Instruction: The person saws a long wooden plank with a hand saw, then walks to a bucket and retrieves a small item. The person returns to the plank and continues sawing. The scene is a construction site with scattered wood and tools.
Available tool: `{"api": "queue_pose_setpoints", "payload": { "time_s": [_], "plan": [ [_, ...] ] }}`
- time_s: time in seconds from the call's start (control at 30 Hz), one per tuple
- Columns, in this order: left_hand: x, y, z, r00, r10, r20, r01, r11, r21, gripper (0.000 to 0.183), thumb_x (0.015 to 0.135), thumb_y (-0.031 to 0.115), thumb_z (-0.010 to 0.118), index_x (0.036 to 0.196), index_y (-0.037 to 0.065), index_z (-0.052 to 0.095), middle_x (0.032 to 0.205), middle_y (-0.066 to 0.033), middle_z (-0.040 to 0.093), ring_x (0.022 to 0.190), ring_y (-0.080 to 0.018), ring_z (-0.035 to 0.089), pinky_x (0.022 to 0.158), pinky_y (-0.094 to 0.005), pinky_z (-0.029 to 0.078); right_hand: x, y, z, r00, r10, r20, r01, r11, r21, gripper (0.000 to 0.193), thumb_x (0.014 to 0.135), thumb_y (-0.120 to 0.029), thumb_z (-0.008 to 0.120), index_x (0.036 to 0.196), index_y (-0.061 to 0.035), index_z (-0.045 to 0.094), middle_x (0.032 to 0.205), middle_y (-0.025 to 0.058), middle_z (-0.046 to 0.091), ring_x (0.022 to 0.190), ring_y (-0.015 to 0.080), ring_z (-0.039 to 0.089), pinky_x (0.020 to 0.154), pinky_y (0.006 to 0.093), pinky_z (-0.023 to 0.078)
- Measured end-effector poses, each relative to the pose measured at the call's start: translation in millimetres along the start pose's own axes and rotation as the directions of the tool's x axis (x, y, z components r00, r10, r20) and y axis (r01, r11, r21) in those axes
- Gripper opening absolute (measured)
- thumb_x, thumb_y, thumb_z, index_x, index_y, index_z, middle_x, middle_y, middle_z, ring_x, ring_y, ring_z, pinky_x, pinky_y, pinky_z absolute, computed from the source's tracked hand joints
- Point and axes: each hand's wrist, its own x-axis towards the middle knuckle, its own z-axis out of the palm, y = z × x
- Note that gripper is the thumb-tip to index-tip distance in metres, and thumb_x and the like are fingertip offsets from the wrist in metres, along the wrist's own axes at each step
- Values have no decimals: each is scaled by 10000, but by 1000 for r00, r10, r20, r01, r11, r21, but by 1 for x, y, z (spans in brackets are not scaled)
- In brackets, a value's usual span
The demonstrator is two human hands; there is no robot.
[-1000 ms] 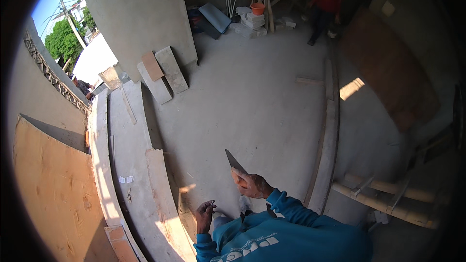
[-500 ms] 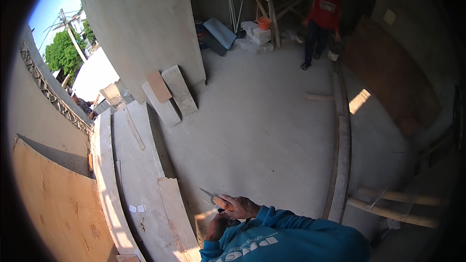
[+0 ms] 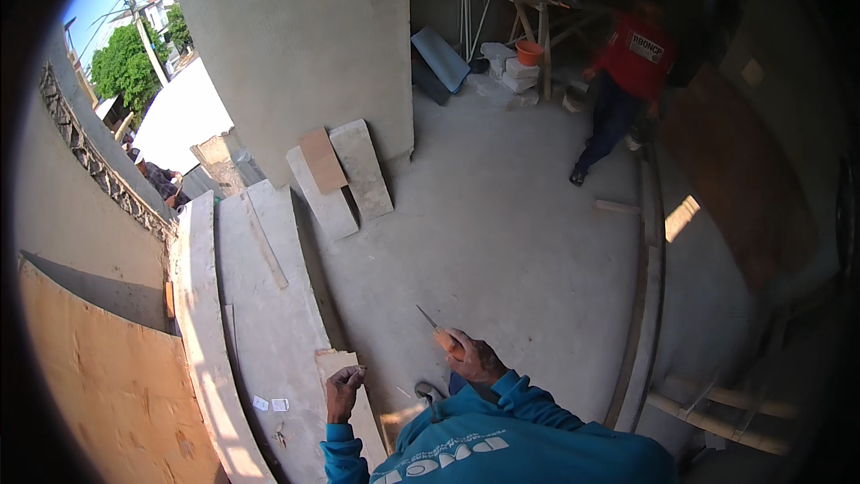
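Fingers of the left hand [image 3: 344,393] are bent, with thumb and fingertip drawn together; whether anything small is pinched there cannot be told. That hand is seen over a plank [image 3: 369,421], though contact cannot be made out. Farther right, a tool [image 3: 427,317] is gripped in the right hand [image 3: 473,359], whose fingers are wrapped closely around its handle. Its thin blade is shown nearly edge-on, pointed up and leftward, apparently held clear of the floor [image 3: 502,269]. By its even grey face, the floor is judged to be already smoothed. No surface is being worked by the blade; what remains to be done cannot be judged. Beyond, a person in red [image 3: 632,63] is seen near a beam [image 3: 650,305].
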Motion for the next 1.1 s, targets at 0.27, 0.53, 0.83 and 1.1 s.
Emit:
{"api": "queue_pose_setpoints", "payload": {
  "time_s": [0.27, 0.53, 0.83, 1.1],
  "plan": [
    [86, 44, -5, 974, 64, -216, -82, 994, -75, 237, 899, 198, 740, 1005, -13, 736, 863, -13, 667, 785, -103, 551, 744, -264, 446, 126, 23, 7, 999, -35, 30, 35, 999, -19, 603, 844, -288, 651, 1376, -82, 456, 1099, 257, 676, 973, 469, 654, 850, 516, 541],
    [180, 43, -20, 917, -83, -389, 57, 995, -79, 332, 903, 253, 735, 1074, -32, 728, 838, -36, 681, 739, -110, 576, 686, -262, 483, 300, -2, 9, 919, -167, 357, 152, 986, 71, 559, 841, -217, 639, 1352, -83, 458, 1050, 263, 684, 937, 473, 659, 856, 536, 528],
    [254, 81, -20, 895, -198, -399, 79, 952, -297, 328, 938, 285, 696, 1078, -12, 711, 830, -46, 649, 703, -132, 609, 643, -283, 530, 439, -16, -21, 866, -179, 467, 206, 979, -7, 546, 834, -170, 618, 1351, -97, 461, 1070, 230, 688, 952, 454, 657, 858, 516, 522],
    [316, 106, -47, 963, -137, -234, 88, 974, -211, 313, 980, 346, 628, 1058, 48, 683, 850, -40, 642, 748, -139, 626, 668, -304, 548, 447, 5, -15, 959, -94, 267, 116, 991, -66, 557, 845, -209, 635, 1364, -116, 455, 1063, 240, 684, 954, 466, 654, 856, 518, 527]
  ]
}}
